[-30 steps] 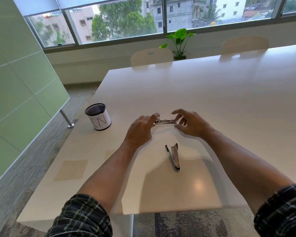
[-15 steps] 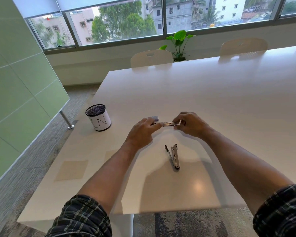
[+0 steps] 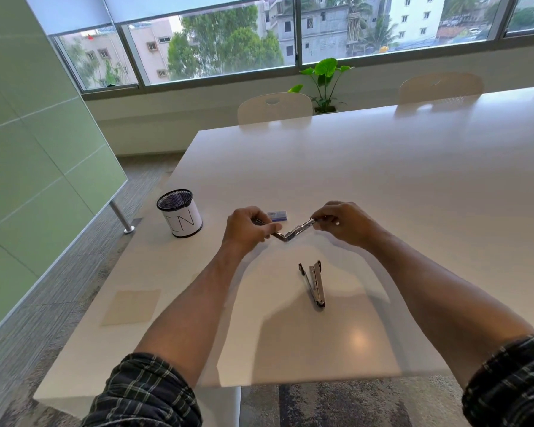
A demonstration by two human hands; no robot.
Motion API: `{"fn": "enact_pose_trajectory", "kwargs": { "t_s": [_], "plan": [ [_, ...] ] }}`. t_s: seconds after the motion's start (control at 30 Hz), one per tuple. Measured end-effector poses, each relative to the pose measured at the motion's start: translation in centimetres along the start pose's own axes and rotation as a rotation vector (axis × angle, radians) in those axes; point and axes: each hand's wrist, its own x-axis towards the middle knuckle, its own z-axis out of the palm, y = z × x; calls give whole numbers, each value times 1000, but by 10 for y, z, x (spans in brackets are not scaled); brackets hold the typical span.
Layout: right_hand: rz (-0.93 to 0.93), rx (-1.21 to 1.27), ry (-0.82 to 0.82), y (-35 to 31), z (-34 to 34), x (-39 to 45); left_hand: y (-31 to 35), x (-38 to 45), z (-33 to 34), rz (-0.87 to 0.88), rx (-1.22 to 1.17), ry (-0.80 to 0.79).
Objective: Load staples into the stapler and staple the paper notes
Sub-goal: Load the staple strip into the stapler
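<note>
Nearest the table's front edge, toward seven o'clock, a pale yellow paper note lies flat on the white table. At the centre a metal stapler rests on its side, its narrow end pointing to six o'clock, untouched by either hand.

Just beyond it, both hands are raised a little above the tabletop. The left hand has its fingers curled round one end of a second stapler, which is swung open into a shallow V. The right hand pinches the other end between thumb and fingertips, the remaining fingers curled.

Behind the left hand, at about twelve o'clock, a small staple box with blue printing sits on the table; the printing is too small to read.

Out toward ten o'clock stands a black mesh pen cup wrapped in white paper, hand-lettered "IN".

Farther off, two white chairs face the far edge, with a leafy potted plant below the window.
</note>
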Motion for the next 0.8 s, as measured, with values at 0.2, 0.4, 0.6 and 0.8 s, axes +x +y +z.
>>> {"fn": "enact_pose_trajectory", "kwargs": {
  "t_s": [0.2,0.4,0.6,0.8],
  "plan": [
    [-121,7,82,-16,-3,6,5,-2,3,-30,-150,2],
    [-177,28,105,-27,-5,10,7,-7,8,-33,-183,-137],
    [-162,50,41,-38,2,14,15,-12,17,-41,-285,-152],
    [-95,134,72,-42,12,18,15,-12,26,-105,-451,-231]
  ]
}}
